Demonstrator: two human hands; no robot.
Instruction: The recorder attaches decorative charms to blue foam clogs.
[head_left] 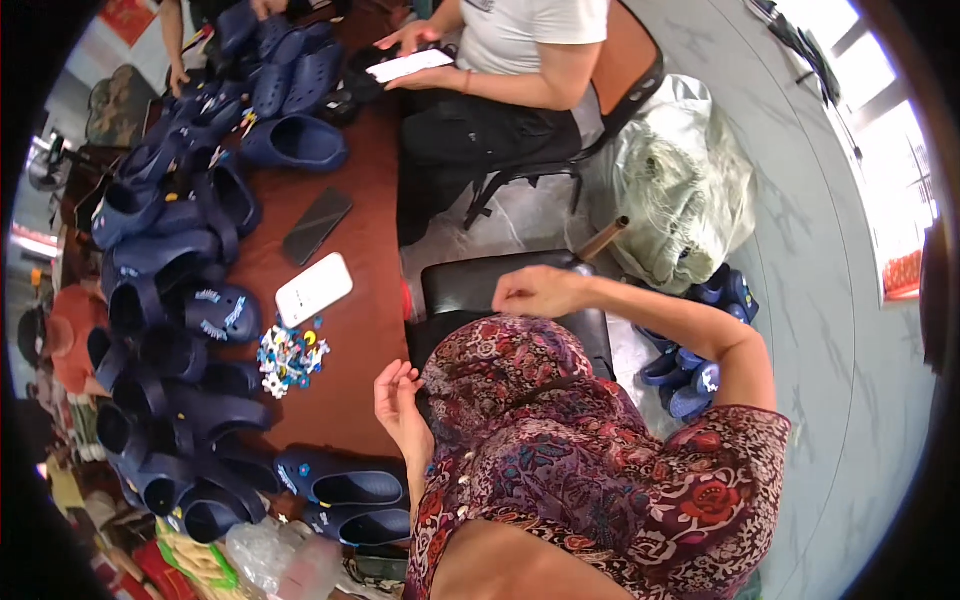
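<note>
My left hand (400, 405) is raised at the table's edge, fingers loosely bent and slightly apart, with nothing visible in them. My right hand (540, 291) hovers over the black chair seat, its fingers curled closed; whatever they may hold is hidden. On the brown table (350, 400), left of my left hand, lies a small heap of white, blue and yellow shoe charms (290, 357). Beside the heap sits a navy clog (222, 314) with white charms on it. A pair of navy clogs (345, 480) rests at the near table edge.
Many navy clogs (180, 410) are piled along the table's left side. A white phone (314, 290) and a dark phone (318, 226) lie mid-table. A seated person in white (520, 50) holds another phone. A silvery sack (680, 180) and more clogs (690, 385) stand on the right-hand floor.
</note>
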